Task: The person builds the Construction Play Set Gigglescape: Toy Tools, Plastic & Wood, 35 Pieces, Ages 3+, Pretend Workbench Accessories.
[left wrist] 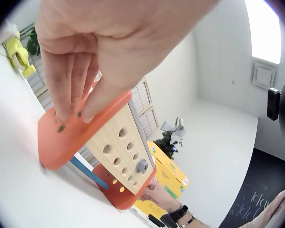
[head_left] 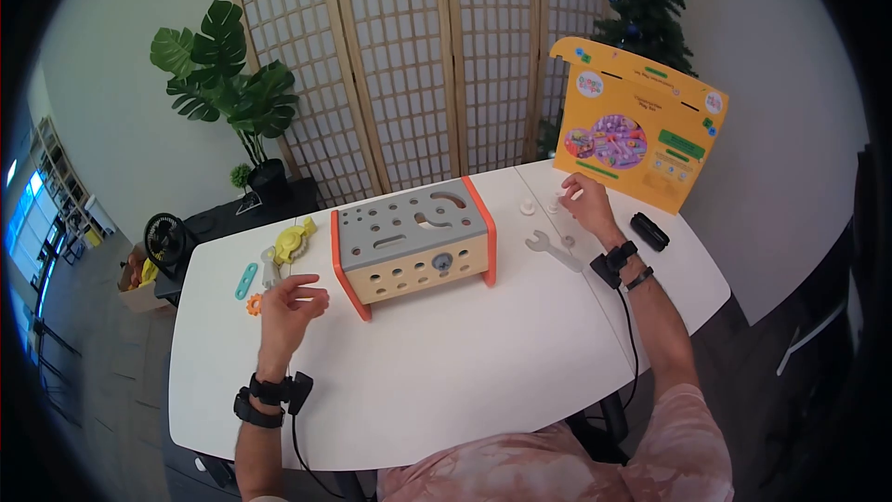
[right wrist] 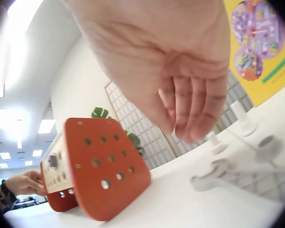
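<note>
A toy workbench with a grey perforated top, wooden front and orange end panels stands mid-table. A grey bolt head sits in its front. My left hand hovers beside the left end panel, fingers loosely bent and holding nothing. On the right, my right hand reaches down over a white toy screw, fingertips right above it and relaxed. Another white screw stands on its head nearby. Closer to me lie a grey toy wrench and a small grey piece.
Left of the workbench lie a yellow toy piece, a grey piece, a teal strip and an orange gear. A yellow box stands at the back right, with a black case in front of it.
</note>
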`<state>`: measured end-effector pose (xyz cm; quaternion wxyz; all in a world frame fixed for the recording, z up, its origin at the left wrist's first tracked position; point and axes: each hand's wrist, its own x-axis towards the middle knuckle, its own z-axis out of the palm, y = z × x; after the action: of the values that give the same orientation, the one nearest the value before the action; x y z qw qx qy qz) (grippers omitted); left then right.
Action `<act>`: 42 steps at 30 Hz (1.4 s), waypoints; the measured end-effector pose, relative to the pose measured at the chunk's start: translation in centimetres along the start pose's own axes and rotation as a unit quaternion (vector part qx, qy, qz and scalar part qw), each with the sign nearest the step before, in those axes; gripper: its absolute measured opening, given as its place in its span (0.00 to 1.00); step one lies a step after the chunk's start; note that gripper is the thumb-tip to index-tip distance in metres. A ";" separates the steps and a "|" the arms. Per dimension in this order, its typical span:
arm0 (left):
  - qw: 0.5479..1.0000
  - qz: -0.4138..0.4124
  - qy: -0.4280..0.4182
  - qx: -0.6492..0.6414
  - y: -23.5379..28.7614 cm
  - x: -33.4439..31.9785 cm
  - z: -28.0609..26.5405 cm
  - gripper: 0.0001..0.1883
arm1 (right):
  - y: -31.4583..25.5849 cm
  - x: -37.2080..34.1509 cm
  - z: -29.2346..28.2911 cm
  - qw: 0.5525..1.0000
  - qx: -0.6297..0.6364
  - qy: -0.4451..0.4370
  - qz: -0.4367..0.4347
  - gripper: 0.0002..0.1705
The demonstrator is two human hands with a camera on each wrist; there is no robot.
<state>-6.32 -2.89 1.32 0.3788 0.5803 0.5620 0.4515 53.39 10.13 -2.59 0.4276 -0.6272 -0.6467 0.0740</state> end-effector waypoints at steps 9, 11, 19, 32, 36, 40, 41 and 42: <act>0.986 -0.031 0.122 -0.107 1.6 0.6 -7.4 0.17 | 5.1 2.3 3.5 0.998 0.040 -0.045 0.016 0.08; 0.982 -0.031 0.150 -0.108 0.2 1.3 -9.1 0.16 | 4.4 2.5 3.1 0.996 0.066 -0.061 0.021 0.06; 0.971 -0.022 0.171 0.168 -5.7 5.0 -12.9 0.12 | -2.7 0.2 -0.3 0.961 0.256 -0.086 0.051 0.08; 0.891 -0.050 0.107 0.438 -8.5 3.8 -13.9 0.20 | -14.2 -4.7 -4.4 0.956 0.265 -0.129 0.018 0.17; 0.949 -0.059 0.086 0.297 -6.1 3.4 -13.5 0.15 | -16.3 -6.3 -4.6 0.942 0.275 -0.190 0.004 0.18; 0.981 0.064 0.056 0.174 -1.1 2.3 -9.8 0.13 | -18.8 -8.4 -4.1 0.927 0.270 -0.261 0.003 0.16; 0.982 0.063 0.055 0.171 1.1 1.7 -8.5 0.13 | -19.4 -8.8 -3.7 0.927 0.267 -0.262 0.004 0.16; 0.983 0.073 0.035 0.163 3.6 0.9 -7.0 0.14 | -19.9 -9.1 -3.2 0.908 0.286 -0.307 -0.015 0.16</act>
<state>-11.86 -2.73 6.99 0.2256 0.6573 0.5971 0.4006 39.23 -3.26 7.83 0.3706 -0.4146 -0.7061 0.4383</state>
